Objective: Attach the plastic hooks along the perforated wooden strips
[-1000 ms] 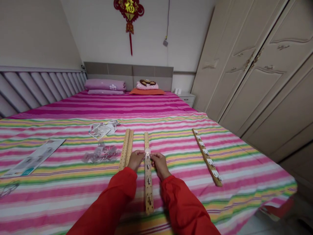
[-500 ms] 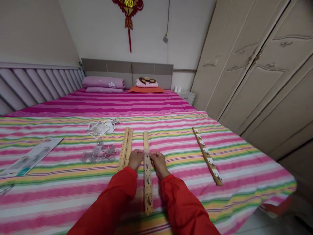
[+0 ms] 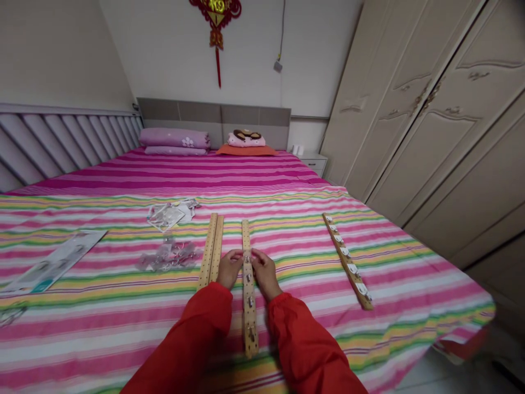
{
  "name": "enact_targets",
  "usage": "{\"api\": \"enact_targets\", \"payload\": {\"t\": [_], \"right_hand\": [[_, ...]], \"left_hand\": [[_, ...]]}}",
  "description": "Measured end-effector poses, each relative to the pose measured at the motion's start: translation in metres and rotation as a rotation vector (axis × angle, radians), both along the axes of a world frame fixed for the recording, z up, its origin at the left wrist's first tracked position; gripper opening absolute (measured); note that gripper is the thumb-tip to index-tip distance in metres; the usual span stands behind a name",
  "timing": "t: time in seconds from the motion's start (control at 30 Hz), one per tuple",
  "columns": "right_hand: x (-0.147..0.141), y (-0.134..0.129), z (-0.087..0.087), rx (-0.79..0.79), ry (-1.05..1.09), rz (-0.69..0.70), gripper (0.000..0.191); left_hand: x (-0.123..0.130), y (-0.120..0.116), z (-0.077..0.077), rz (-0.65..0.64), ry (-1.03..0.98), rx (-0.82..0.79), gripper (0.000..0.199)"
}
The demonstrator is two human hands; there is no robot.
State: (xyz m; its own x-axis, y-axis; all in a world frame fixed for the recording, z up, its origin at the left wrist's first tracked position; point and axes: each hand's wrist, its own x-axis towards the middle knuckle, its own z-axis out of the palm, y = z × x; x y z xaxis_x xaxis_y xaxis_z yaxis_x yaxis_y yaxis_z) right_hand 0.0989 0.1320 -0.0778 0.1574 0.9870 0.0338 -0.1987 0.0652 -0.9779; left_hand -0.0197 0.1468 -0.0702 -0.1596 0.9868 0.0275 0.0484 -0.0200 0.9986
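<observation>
A pale wooden strip (image 3: 250, 317) with rows of holes lies lengthwise before me, with several small shiny metal pieces (image 3: 251, 301) set along its near part. My left hand (image 3: 229, 269) is closed at its left edge, fingertips pinched together. From the right, my right hand (image 3: 264, 273) pinches at the opposite edge, its fingertips almost meeting the left ones over the strip. Just below the fingertips is another small metal piece (image 3: 247, 259). What exactly the fingers hold is too small to make out.
Two more perforated wooden strips (image 3: 210, 249) lie close on the left. Small clear bags (image 3: 170, 256), opened packaging (image 3: 172, 214) and a long white card (image 3: 57, 262) are further left. On the right is a strip (image 3: 346, 260) carrying white tags. Striped cloth (image 3: 311, 328) covers the bed.
Both hands stay at the same spot on the strip. Their fingertips have shifted slightly upward and closer in over it, and the metal piece between them shows more plainly.
</observation>
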Motion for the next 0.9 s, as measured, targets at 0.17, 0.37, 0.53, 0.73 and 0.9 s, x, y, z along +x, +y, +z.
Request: {"api": "enact_targets", "payload": {"t": [0.17, 0.37, 0.53, 0.73, 0.9], "right_hand": [[0.007, 0.003, -0.006, 0.184, -0.394, 0.028, 0.032], [0.012, 0.009, -0.003, 0.177, -0.708, 0.149, 0.043], [0.011, 0.014, -0.003, 0.152, -0.764, 0.196, 0.046], [0.008, 0.014, -0.012, 0.148, -0.726, 0.171, 0.047], [0.009, 0.010, -0.012, 0.135, -0.643, 0.124, 0.044]], "left_hand": [[-0.004, -0.003, 0.003, -0.069, 0.080, 0.041, 0.031], [-0.008, 0.001, 0.002, -0.183, 0.390, 0.037, 0.038], [-0.007, 0.005, -0.003, -0.207, 0.419, -0.004, 0.043], [-0.008, 0.005, -0.004, -0.195, 0.272, -0.054, 0.043], [-0.007, 0.005, -0.003, -0.210, 0.189, -0.059, 0.046]]}}
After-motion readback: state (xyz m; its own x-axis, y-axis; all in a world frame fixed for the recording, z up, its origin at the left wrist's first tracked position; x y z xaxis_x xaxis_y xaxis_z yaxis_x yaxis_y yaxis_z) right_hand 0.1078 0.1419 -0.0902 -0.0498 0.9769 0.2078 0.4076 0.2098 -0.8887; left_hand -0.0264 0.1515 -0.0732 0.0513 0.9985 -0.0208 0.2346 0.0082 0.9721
